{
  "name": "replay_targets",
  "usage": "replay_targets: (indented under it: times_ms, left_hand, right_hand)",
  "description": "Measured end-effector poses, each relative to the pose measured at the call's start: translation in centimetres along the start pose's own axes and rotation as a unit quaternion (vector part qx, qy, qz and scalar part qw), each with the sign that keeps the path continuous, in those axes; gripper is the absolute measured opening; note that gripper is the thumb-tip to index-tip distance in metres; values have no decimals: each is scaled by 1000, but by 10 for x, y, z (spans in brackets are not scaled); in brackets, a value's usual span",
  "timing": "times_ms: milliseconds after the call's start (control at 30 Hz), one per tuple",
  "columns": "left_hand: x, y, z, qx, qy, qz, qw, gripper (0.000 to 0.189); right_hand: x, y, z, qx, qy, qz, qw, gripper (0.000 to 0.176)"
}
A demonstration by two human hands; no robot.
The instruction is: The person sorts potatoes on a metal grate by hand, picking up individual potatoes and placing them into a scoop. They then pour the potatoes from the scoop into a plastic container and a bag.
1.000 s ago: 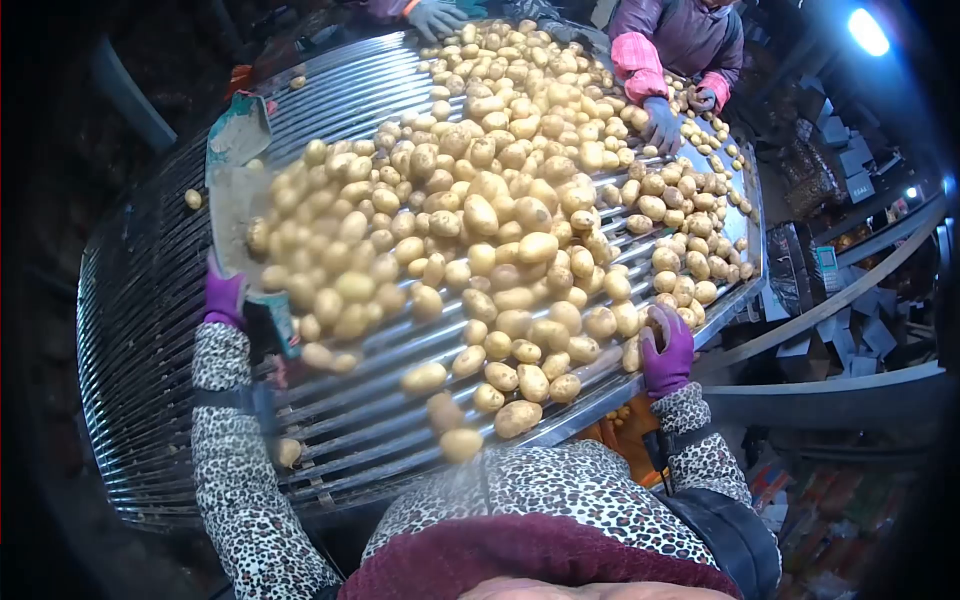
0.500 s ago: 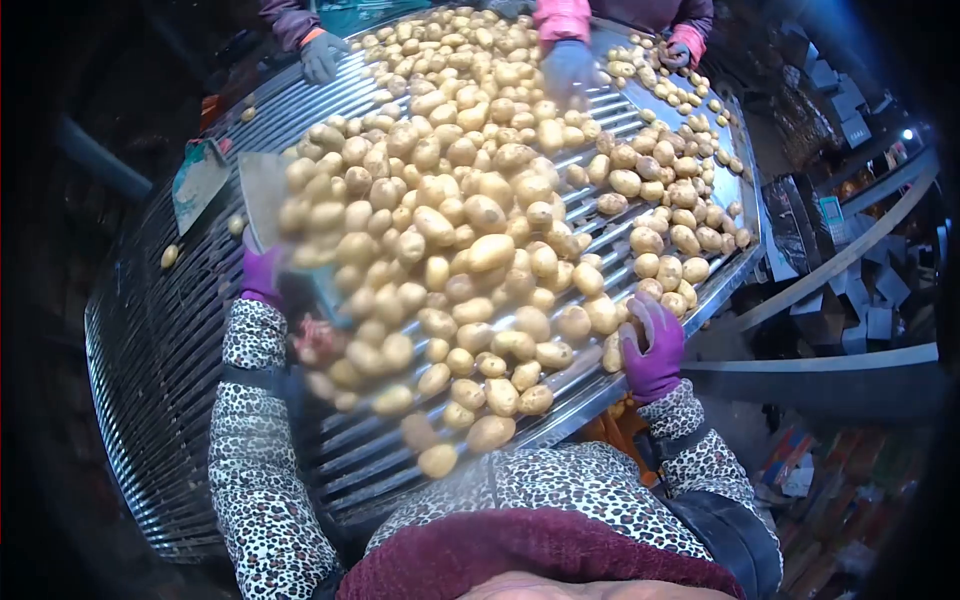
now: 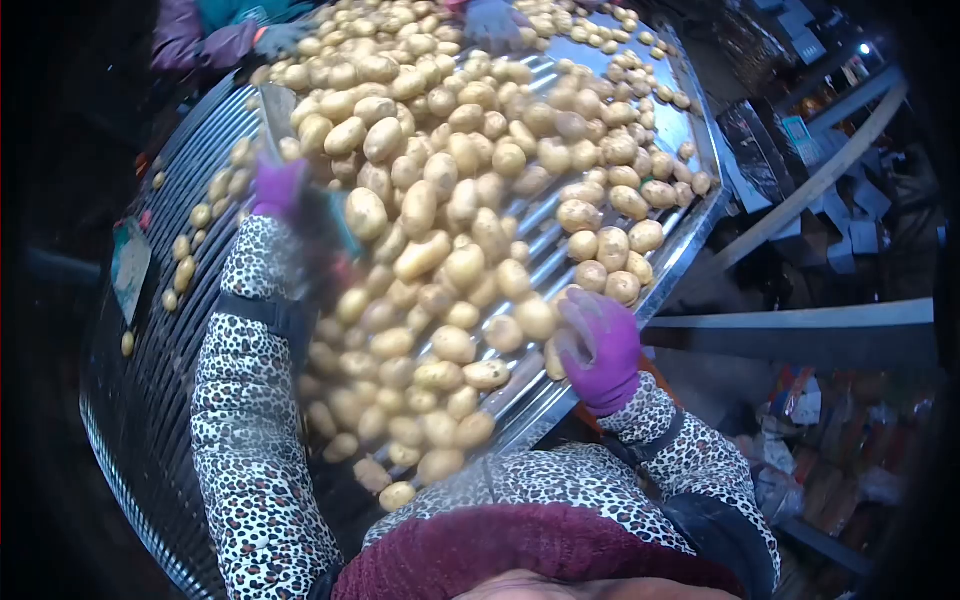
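Note:
Many potatoes lie heaped on a ribbed metal sorting table. My left hand, in a purple glove, is closed on a scoop-like tool at the heap's left side. The tool has a pale flat blade above the hand and a blurred green-edged part to its right. At the table's near right edge, my right hand, gloved in purple and grey, curves against potatoes with its fingers bent and slightly apart. Whether it grips one of them is unclear.
Across the table, co-workers' gloved hands reach among the potatoes. A pale scoop lies at the left on the ribs. A metal rim bounds the table's right side. Beyond it are a curved rail and boxes.
The view has shifted. My left hand and its tool have moved up and away along the heap, and several potatoes now lie on the left ribs. My right hand stays near the edge.

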State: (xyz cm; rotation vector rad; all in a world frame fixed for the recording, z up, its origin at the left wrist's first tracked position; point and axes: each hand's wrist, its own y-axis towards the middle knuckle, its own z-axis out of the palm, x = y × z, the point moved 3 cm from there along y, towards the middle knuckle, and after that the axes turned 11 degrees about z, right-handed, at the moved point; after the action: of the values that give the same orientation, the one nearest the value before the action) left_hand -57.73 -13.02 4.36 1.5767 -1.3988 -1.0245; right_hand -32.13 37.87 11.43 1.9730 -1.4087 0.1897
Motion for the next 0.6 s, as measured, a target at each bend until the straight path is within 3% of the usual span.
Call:
replay_targets:
  times_ms: [33,67,200,333,467,567,600]
  left_hand:
    - [-18,14,5,153,-26,3,988,60]
    - [-37,29,12,207,-42,5,977,60]
    - [-106,79,47,274,-33,30,961,62]
    - [-126,153,23,272,3,71,960,63]
    - [-82,219,-75,240,81,90,963,65]
    - [-6,216,-168,206,155,98,961,66]
    - [-5,222,-209,307,143,-22,941,71]
  right_hand:
    - [0,0,0,-3,-5,12,1000,38]
    - [0,1,-1,0,13,10,1000,38]
    - [-2,4,-4,6,51,10,999,38]
    - [-5,3,-8,-10,68,7,998,39]
    - [-8,-4,0,-23,79,-7,997,39]
    - [-18,-12,21,48,48,-17,998,39]
    - [-21,-15,16,-12,24,-27,999,39]
